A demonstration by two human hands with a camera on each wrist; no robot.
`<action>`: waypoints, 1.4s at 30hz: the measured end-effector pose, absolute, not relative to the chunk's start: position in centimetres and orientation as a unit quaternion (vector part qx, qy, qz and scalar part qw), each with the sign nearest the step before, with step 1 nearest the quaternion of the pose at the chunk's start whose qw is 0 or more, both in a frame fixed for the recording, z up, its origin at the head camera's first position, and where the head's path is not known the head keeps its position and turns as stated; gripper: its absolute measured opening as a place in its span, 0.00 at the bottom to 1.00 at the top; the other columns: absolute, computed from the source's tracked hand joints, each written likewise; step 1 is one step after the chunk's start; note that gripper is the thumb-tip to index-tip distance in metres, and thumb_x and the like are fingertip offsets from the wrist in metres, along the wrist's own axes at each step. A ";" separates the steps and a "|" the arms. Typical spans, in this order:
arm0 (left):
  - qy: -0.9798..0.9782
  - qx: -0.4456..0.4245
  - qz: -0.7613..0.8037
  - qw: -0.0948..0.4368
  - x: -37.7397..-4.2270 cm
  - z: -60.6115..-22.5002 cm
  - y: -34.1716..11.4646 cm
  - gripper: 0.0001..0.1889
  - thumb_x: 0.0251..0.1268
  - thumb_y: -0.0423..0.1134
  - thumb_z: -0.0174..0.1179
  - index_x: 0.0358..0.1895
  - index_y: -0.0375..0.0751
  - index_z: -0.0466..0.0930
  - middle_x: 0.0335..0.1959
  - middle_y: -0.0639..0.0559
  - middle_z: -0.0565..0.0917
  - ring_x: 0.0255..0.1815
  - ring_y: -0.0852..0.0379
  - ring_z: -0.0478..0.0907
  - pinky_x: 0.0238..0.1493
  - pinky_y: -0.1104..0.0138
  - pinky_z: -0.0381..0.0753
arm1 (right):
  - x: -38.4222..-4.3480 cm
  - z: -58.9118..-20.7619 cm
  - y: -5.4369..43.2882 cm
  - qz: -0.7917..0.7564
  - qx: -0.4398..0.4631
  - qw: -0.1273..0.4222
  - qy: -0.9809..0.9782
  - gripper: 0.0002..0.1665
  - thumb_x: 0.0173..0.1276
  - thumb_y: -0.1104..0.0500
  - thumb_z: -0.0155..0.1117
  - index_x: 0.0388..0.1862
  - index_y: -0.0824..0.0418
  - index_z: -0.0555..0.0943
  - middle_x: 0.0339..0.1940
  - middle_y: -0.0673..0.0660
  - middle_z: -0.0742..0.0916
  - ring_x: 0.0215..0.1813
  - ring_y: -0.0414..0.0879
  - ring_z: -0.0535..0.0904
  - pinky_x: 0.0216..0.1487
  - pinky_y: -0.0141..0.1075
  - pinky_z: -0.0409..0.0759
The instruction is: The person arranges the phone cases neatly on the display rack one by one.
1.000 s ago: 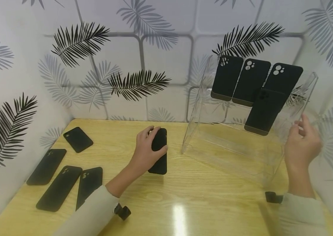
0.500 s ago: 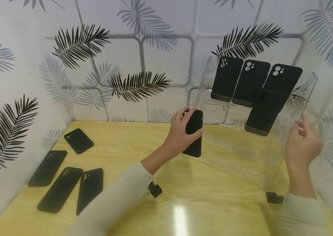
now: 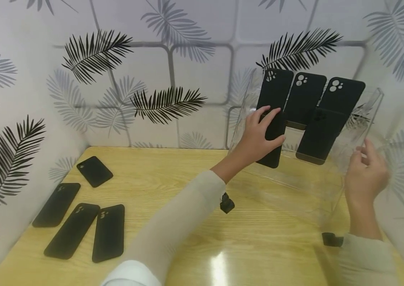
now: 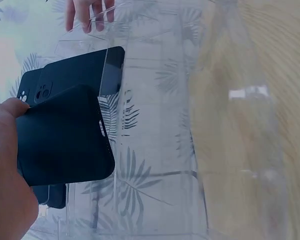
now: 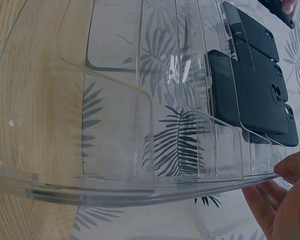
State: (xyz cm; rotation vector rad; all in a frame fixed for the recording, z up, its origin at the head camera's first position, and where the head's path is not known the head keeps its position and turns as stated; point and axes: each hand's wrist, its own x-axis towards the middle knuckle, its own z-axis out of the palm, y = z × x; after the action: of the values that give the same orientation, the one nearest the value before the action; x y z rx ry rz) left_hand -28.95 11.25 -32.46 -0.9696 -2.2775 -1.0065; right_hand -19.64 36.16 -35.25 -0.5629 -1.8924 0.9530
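My left hand [image 3: 259,137] grips a black phone case [image 4: 65,142] by its long edges, thumb on one side and fingers on the other. In the head view that case is in front of the clear acrylic stand [image 3: 288,180], overlapping the lower part of the top row's left case [image 3: 275,87]. Two more cases, the middle one [image 3: 305,95] and the right one [image 3: 346,93], stand in that row. On the tier below, another case [image 3: 318,137] leans at the right. My right hand [image 3: 366,174] pinches the stand's right side panel [image 5: 215,190] between thumb and fingers.
Several loose black cases lie on the wooden table at the left, among them a small one [image 3: 94,171] and a larger one [image 3: 108,233]. Patterned wall [image 3: 187,71] rises behind the stand and along both sides. The stand's lower tiers [image 5: 115,130] are see-through.
Holding the phone case, my left hand has travelled right and upward from over the table to the front of the stand. My right hand has stayed at the stand's side.
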 end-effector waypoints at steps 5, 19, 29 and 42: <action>-0.828 -0.358 -0.352 0.251 -30.1 -30.5 13.3 0.38 0.69 0.52 0.64 0.79 0.49 0.60 0.78 0.46 0.56 0.79 0.48 0.51 0.79 0.59 0.53 | -19.8 -35.3 36.1 0.387 -0.224 0.457 -0.768 0.24 0.73 0.55 0.53 0.65 0.40 0.81 0.54 0.51 0.89 0.36 0.12 0.69 0.49 0.17 0.70; -0.827 -0.332 -0.359 0.277 -32.2 -30.7 16.7 0.38 0.70 0.52 0.63 0.78 0.50 0.59 0.79 0.47 0.54 0.80 0.51 0.48 0.80 0.65 0.49 | -19.7 -35.2 36.3 0.389 -0.230 0.451 -0.770 0.24 0.74 0.54 0.53 0.66 0.41 0.81 0.55 0.50 0.89 0.37 0.13 0.71 0.51 0.18 0.70; -0.836 -0.317 -0.324 0.310 -32.2 -31.9 18.0 0.37 0.69 0.52 0.63 0.78 0.50 0.61 0.78 0.46 0.55 0.80 0.50 0.48 0.80 0.67 0.48 | -19.6 -35.2 36.3 0.389 -0.230 0.453 -0.768 0.24 0.73 0.54 0.53 0.66 0.42 0.81 0.55 0.51 0.89 0.36 0.13 0.71 0.50 0.18 0.70; -0.842 -0.325 -0.290 0.319 -31.7 -33.4 18.9 0.38 0.71 0.55 0.61 0.79 0.51 0.58 0.80 0.46 0.52 0.81 0.48 0.46 0.81 0.66 0.45 | -19.6 -35.2 36.3 0.392 -0.228 0.449 -0.770 0.24 0.73 0.54 0.54 0.66 0.43 0.81 0.55 0.50 0.89 0.36 0.13 0.71 0.50 0.19 0.70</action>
State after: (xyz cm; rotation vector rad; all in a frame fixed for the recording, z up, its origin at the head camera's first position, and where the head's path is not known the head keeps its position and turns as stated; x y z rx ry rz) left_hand -31.73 18.90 -33.39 -0.8540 -2.2138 -0.7625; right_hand -19.56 36.34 -35.16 -0.5645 -1.9045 0.9708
